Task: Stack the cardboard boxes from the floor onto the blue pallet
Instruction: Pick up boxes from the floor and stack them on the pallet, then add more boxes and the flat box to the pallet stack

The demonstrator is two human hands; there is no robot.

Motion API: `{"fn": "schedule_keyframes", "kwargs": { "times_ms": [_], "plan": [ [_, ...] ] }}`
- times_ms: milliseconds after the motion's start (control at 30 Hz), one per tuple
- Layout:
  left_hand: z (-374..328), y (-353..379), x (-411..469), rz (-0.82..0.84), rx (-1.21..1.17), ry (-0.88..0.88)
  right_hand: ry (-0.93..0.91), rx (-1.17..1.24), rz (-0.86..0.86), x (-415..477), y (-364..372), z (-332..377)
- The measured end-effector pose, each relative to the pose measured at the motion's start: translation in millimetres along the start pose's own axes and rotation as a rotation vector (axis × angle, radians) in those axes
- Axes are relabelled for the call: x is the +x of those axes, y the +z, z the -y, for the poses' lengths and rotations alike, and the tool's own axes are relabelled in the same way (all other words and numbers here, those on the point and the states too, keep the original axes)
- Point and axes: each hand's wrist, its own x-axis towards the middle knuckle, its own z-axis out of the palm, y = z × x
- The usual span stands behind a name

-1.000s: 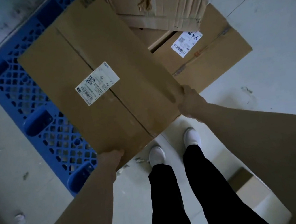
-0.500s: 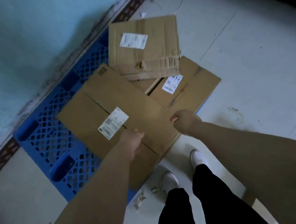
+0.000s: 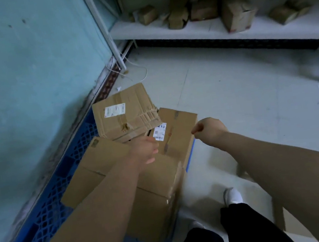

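On the blue plastic pallet [image 3: 49,209], brown cardboard boxes [image 3: 159,183] with unreadable white labels [image 3: 160,133] lie under the left hand [image 3: 145,151], its fingers [image 3: 151,160] loosely curled and empty, near the right hand [image 3: 209,129], an empty fist.

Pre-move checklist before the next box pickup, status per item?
1. Left hand free: ok, holds nothing.
2. Right hand free: ok, curled, empty.
3. Nearest box resting on the blue pallet: ok.
4. Boxes squared up: not ok, the far box sits skewed against the labelled middle box.
5. Next box on the floor located: cannot tell, none in view.
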Motion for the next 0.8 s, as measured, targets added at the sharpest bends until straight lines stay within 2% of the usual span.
{"fn": "schedule_keyframes", "kwargs": {
  "times_ms": [167,433,800],
  "plan": [
    [-6.5,67.7,0.5,0.076,0.197,0.061,0.14,0.059,-0.101,-34.6,-37.6,-65.6],
    [-11.7,206.9,-44.7,0.21,0.433,0.195,0.222,0.238,-0.181,-107.1,-73.2,-165.6],
    [17.5,356.4,-125.9,0.378,0.621,0.312,0.445,0.284,-0.333,-236.2,-136.2,-309.9]
  ]
}}
